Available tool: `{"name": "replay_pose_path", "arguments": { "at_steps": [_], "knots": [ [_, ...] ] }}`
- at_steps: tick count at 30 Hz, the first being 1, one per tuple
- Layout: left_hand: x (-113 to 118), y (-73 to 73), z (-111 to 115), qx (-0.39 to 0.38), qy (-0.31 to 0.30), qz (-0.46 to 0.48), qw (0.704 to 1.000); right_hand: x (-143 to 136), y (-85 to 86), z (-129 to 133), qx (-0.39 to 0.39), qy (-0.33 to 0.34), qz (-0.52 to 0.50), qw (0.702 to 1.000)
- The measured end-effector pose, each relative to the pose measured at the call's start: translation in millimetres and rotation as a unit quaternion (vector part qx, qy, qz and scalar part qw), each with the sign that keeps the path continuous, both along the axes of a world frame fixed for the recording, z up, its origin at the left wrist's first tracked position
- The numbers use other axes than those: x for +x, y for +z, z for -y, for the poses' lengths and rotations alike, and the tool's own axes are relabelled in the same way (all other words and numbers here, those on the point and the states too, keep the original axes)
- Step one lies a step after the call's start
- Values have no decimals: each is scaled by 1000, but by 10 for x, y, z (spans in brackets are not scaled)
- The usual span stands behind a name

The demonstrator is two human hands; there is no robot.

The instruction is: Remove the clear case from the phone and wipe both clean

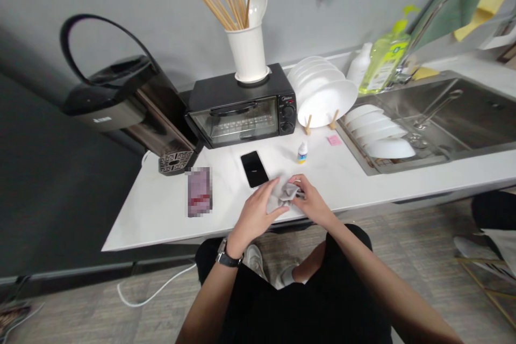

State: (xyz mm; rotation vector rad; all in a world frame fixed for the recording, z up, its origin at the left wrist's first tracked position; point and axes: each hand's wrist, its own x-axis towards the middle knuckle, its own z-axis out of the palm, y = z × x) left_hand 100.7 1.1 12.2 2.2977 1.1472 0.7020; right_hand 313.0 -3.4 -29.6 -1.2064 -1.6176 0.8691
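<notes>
A crumpled light grey cloth (288, 193) is between my two hands, just above the counter's front edge. My left hand (256, 209), with a black-strapped watch at the wrist, curves loosely round the cloth's left side, thumb against it. From the right, my right hand (309, 201) pinches the cloth with bent fingers. A small dark piece shows at those fingertips, too small to make out. Just beyond my left hand lies a black-screened phone (255, 169). Behind the cloth stands a small white bottle (302, 152) with a blue and yellow label.
A blurred-out purple item (199, 192) lies on the white counter (157, 215), before a black drink machine (161, 113). A toaster oven (242, 110) carries a chopstick holder (248, 54). Racked plates (322, 102), a pink note (334, 140) and the sink (463, 113) are right.
</notes>
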Motion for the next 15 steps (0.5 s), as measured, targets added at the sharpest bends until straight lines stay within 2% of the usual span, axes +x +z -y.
{"name": "replay_pose_path", "arguments": {
  "at_steps": [2,4,7,11,15],
  "knots": [
    [3,-14,107,-15,0,3,1000,-83,38,25,-8,27,7,1000],
    [-39,-45,140,-22,32,17,999,-159,83,40,-12,40,23,999],
    [-178,-71,108,-6,78,38,996,-217,150,21,-2,36,49,998],
    [-343,-33,29,15,127,40,991,-248,222,-74,9,2,67,998],
    [-399,23,-56,-20,127,29,991,-308,261,-179,-4,30,76,997]
  ]
}}
